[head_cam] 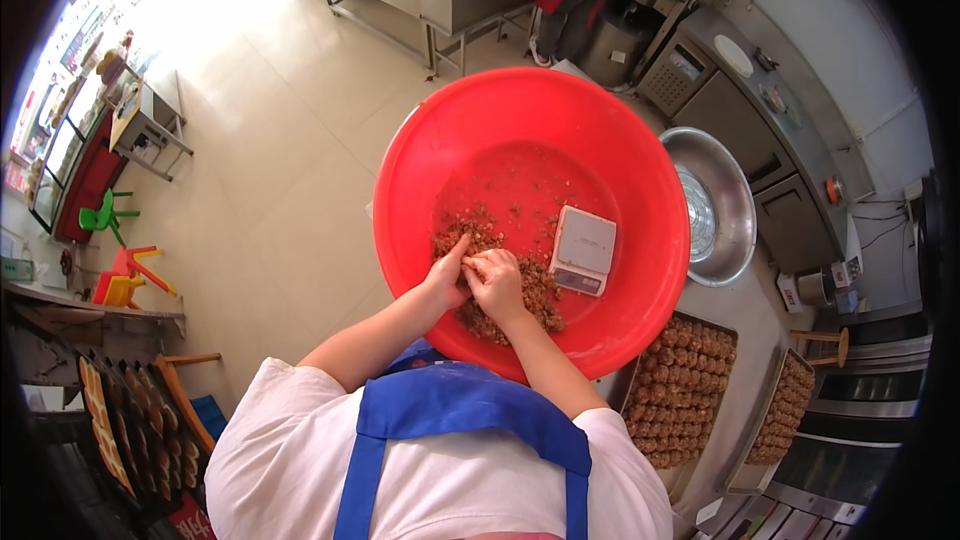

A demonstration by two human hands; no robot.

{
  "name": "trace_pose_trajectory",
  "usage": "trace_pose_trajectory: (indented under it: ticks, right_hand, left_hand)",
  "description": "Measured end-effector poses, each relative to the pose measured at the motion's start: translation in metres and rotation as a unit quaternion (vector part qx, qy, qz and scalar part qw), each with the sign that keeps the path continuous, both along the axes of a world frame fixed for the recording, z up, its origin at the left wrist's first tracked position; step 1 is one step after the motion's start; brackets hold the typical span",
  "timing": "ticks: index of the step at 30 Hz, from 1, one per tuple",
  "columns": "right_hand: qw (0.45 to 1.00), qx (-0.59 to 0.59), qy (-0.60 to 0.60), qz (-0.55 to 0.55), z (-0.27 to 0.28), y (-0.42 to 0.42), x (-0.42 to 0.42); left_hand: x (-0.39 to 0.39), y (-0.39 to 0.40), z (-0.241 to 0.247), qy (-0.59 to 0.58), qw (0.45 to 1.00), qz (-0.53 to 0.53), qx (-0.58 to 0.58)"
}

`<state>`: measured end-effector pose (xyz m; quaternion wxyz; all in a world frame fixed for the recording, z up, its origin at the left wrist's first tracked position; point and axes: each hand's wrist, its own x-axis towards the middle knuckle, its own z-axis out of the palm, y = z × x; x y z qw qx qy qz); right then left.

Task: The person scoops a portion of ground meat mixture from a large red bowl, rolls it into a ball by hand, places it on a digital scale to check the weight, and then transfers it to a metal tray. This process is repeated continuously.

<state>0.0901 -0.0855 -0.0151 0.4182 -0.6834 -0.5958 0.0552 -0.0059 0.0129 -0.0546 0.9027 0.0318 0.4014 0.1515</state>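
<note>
Before me stands a big red plastic basin (525,105). In its near-left part lies a heap of brown, crumbly mixture with nut-like bits (536,292). Over this heap my left hand (450,274) is cupped, thumb pointing up. My right hand (495,281) meets it, fingers curled against the left palm. Whatever may be between the hands is hidden by the fingers. To the right of the heap, a white digital kitchen scale (585,244) sits on the basin floor, its weighing plate bare. Loose crumbs are scattered over the basin bottom.
Right of the basin are a metal bowl (731,217), a tray of brown balls in rows (679,390) and a second such tray (780,412). A steel counter (780,105) lines the right wall. A person (566,0) stands beyond the basin. Small plastic chairs (124,277) stand left.
</note>
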Motion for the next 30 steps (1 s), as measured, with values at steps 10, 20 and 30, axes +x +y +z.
trace_pose_trajectory:
  ticks: [10,20,30]
  right_hand:
    - [0.999,-0.007,0.050,-0.012,0.004,0.000,0.002]
    - [0.984,0.051,0.096,-0.144,-0.014,0.006,0.007]
    - [0.989,0.082,0.109,-0.063,-0.027,0.010,-0.003]
  left_hand:
    - [0.007,-0.005,-0.007,0.055,0.994,-0.055,0.074]
    - [0.003,-0.005,-0.012,-0.019,0.997,-0.064,0.037]
    - [0.006,-0.010,0.035,-0.090,0.990,-0.108,-0.015]
